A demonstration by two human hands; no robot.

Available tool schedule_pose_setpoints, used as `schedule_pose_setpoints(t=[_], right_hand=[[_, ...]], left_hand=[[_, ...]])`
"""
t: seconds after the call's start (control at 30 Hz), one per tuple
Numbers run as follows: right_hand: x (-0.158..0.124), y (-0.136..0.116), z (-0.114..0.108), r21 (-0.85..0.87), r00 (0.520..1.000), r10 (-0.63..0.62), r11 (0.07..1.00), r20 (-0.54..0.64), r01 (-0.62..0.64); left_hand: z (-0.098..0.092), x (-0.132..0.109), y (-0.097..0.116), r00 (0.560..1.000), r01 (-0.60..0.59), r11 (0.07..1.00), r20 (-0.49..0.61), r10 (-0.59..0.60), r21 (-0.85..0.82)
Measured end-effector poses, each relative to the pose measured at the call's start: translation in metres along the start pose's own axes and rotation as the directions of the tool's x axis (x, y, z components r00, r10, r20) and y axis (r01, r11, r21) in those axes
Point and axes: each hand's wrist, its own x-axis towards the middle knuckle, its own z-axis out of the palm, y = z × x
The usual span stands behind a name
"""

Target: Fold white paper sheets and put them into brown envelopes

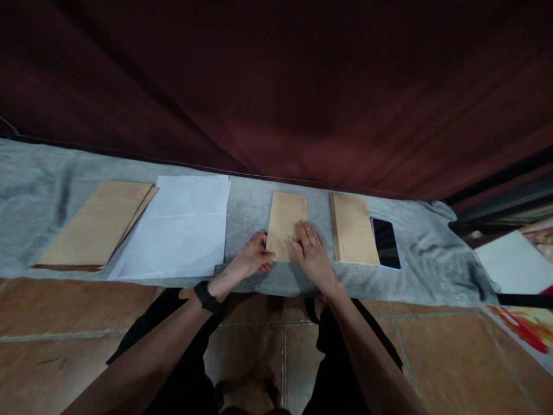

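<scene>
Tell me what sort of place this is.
Likely a makeshift indoor paperwork spot: a grey cloth spread by a tiled floor, a dark red curtain behind, brown envelopes and white paper laid out on it.

Makeshift indoor paperwork station: grey cloth-covered worktop (43, 173), dark red curtain (302, 86) behind, terracotta floor tiles (432, 357), stacked brown paper envelopes (95, 225), white sheets (181, 230).
</scene>
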Motion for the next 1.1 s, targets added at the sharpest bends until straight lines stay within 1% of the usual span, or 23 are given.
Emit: schedule_pose_setpoints(t=[0.1, 0.23, 0.33, 0.47, 0.57, 0.77, 0.9, 1.1], right_hand=[[0.002, -0.002, 0.008, -0.085, 0.997, 0.009, 0.996, 0.083, -0.002], [0.014, 0.002, 0.009, -0.119, 0.989, 0.060, 0.992, 0.134, -0.044], [0.028, 0.002, 0.008, -0.138, 0.982, 0.109, 0.987, 0.153, -0.088], [0.047, -0.001, 0.012, -0.175, 0.973, 0.181, 0.972, 0.144, -0.155], [0.061, -0.001, 0.016, -0.207, 0.969, 0.215, 0.960, 0.125, -0.186], [0.079, 0.000, 0.019, -0.236, 0.968, 0.237, 0.948, 0.077, -0.213], [0.076, -0.003, 0.023, -0.241, 0.973, 0.228, 0.947, 0.038, -0.212], [0.046, -0.010, 0.026, -0.218, 0.987, 0.155, 0.966, 0.046, -0.141]], left_hand=[[-0.001, 0.004, 0.000, 1.000, 0.013, 1.000, 0.007, -0.014, 0.015], [-0.003, 0.007, 0.003, 0.998, 0.065, 0.998, 0.023, -0.065, 0.012], [-0.005, 0.008, 0.005, 0.996, 0.082, 0.997, 0.048, -0.082, 0.000], [-0.007, 0.009, 0.005, 0.991, 0.105, 0.993, 0.088, -0.099, -0.061], [-0.007, 0.010, 0.002, 0.989, 0.102, 0.989, 0.116, -0.089, -0.105], [-0.006, 0.011, 0.000, 0.990, 0.108, 0.989, 0.100, -0.098, -0.097], [-0.005, 0.010, 0.003, 0.989, 0.119, 0.990, 0.092, -0.113, -0.070], [-0.007, 0.008, 0.008, 0.988, 0.122, 0.991, 0.102, -0.117, -0.049]])
